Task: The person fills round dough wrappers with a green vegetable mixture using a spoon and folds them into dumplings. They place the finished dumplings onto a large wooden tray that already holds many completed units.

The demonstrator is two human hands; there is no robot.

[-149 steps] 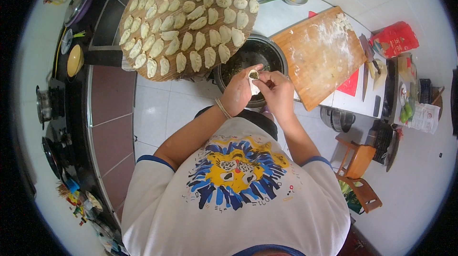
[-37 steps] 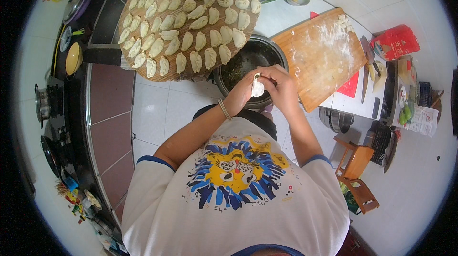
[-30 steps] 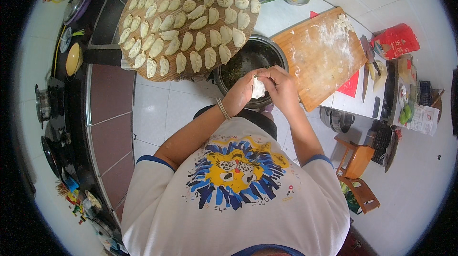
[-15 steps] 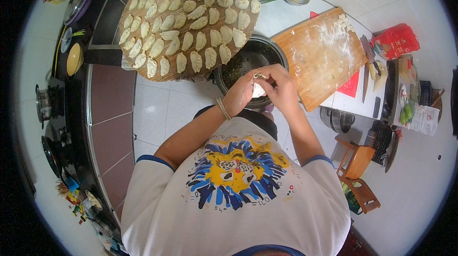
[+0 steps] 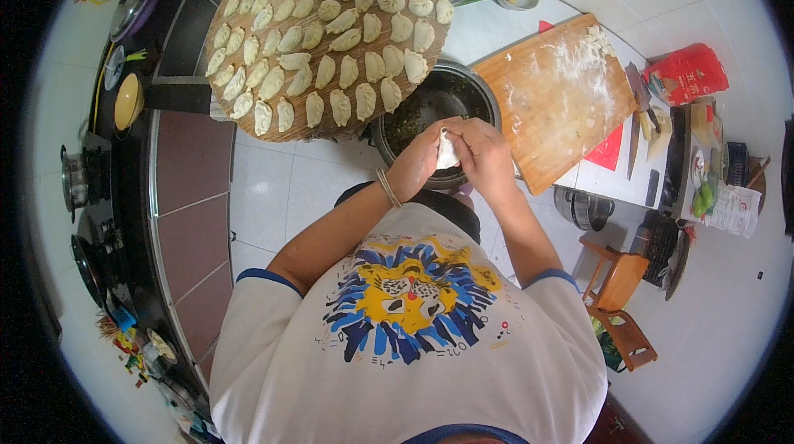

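Between my two hands is a dumpling (image 5: 447, 152), its white wrapper folded over and pinched along the edge. My left hand (image 5: 414, 164), with bangles at the wrist, closes round its left side. The fingers of my right hand (image 5: 485, 153) press on its upper and right edge. Both hands are over the near rim of a dark metal pot (image 5: 488, 90) with greenish filling (image 5: 407, 123) low inside. Beyond the pot, at the upper left, a round wooden board (image 5: 240, 131) carries rows of many shaped dumplings (image 5: 365, 100).
Right of the pot lies a floury wooden cutting board (image 5: 538, 105) with small dough pieces (image 5: 597, 37) at its far corner. A knife (image 5: 634, 142) rests beside it. Farther right stand a red bag (image 5: 688, 74) and a wooden chair (image 5: 622, 283). A dark stove counter (image 5: 124, 221) runs along the left.
My right fingers have closed in on the dumpling's top edge. The opening that showed filling is now folded together, and more of the white wrapper shows between my hands.
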